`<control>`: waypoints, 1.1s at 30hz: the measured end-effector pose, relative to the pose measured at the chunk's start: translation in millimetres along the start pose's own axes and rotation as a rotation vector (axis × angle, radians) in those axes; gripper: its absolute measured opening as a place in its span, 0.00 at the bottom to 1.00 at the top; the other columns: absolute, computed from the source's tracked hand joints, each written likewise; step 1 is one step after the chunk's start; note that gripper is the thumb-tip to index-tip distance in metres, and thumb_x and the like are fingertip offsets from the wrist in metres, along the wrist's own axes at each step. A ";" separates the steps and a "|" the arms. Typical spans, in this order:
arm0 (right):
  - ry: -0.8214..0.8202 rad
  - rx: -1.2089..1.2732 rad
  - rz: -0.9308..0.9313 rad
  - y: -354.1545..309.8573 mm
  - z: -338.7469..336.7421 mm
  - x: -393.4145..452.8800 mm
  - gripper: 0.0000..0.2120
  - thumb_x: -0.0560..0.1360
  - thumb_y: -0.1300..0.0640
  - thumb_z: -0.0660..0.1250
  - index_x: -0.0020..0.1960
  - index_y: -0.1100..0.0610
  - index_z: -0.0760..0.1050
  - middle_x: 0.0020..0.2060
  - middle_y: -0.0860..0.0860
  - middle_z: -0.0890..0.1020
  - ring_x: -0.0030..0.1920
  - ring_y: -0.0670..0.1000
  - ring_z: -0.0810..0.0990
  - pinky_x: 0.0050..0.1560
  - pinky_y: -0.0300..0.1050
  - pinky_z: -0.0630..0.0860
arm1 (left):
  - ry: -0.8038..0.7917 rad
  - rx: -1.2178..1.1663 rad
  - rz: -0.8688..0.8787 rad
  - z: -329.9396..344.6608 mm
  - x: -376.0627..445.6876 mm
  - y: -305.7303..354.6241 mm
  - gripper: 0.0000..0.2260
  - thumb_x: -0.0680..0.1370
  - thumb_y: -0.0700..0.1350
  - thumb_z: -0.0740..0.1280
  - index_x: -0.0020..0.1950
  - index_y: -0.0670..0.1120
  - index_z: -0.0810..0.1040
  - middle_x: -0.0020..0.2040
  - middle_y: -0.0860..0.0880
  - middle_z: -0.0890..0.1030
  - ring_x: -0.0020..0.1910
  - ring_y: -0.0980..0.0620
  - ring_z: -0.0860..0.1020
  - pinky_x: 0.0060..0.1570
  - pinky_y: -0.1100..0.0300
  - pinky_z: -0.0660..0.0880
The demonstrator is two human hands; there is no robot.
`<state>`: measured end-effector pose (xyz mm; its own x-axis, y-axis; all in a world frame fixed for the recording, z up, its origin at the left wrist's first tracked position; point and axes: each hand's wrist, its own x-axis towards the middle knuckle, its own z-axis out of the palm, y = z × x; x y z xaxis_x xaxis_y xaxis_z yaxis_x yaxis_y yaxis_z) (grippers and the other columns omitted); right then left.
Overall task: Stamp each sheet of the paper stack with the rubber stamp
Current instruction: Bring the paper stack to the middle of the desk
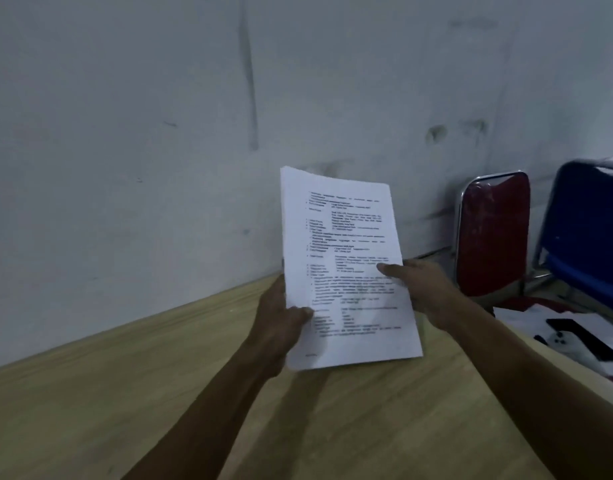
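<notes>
Here we hold the paper stack (346, 265) up off the desk (132, 403), raised in front of the grey wall (159, 116) with its printed face towards us. We judge it light but floppy: loose sheets with no visible clip or staple, so they can fan, slide against each other or sag if held by one corner. The sensible place to take it is along the two long edges near the lower half, thumbs on the front and fingers behind, which is roughly how it sits now.

Our left hand (281, 320) pinches the lower left edge, the thumb lying across the front of the top sheet and the fingers hidden behind the stack. Our right hand (419, 289) grips the right edge a little higher, thumb pressed flat on the printed text, the other fingers out of sight at the back. Both forearms reach forward and upward from the bottom of the view, wrists angled inward so the stack stands nearly upright, leaning slightly to the left.

We see no rubber stamp anywhere, so we judge stamping has yet to start on this sheet. To the right stand a red chair (492, 233) and a blue chair (589, 237), with a white phone (572, 344) lying near loose papers (520, 315).
</notes>
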<state>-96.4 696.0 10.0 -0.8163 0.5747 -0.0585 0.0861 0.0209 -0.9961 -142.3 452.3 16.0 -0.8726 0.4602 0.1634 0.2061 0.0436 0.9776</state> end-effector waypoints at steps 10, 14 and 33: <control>-0.246 0.278 -0.203 -70.9 90.5 -108.2 0.16 0.74 0.70 0.69 0.61 0.66 0.78 0.55 0.61 0.83 0.52 0.62 0.83 0.56 0.60 0.78 | 0.114 0.021 0.010 -125.3 -96.5 32.3 0.16 0.73 0.33 0.70 0.55 0.50 0.82 0.53 0.48 0.85 0.51 0.45 0.83 0.53 0.42 0.79; -0.289 0.221 -0.325 -81.9 138.7 -163.9 0.13 0.74 0.69 0.70 0.58 0.62 0.80 0.52 0.57 0.85 0.49 0.58 0.84 0.51 0.54 0.81 | 0.305 0.001 0.078 -172.2 -128.4 64.5 0.11 0.74 0.34 0.69 0.50 0.49 0.83 0.52 0.46 0.85 0.47 0.48 0.84 0.47 0.50 0.80; -0.482 0.233 -0.391 -57.2 269.6 -285.1 0.11 0.72 0.67 0.73 0.50 0.54 0.82 0.46 0.52 0.87 0.45 0.54 0.86 0.45 0.51 0.83 | 0.588 0.044 0.118 -292.4 -269.6 78.3 0.10 0.75 0.36 0.68 0.51 0.49 0.82 0.50 0.51 0.85 0.48 0.49 0.83 0.45 0.52 0.79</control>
<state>-22.5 310.4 65.7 -0.9313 0.1292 0.3406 -0.3496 -0.0549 -0.9353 -20.4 72.3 87.4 -0.9388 -0.1035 0.3287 0.3234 0.0644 0.9441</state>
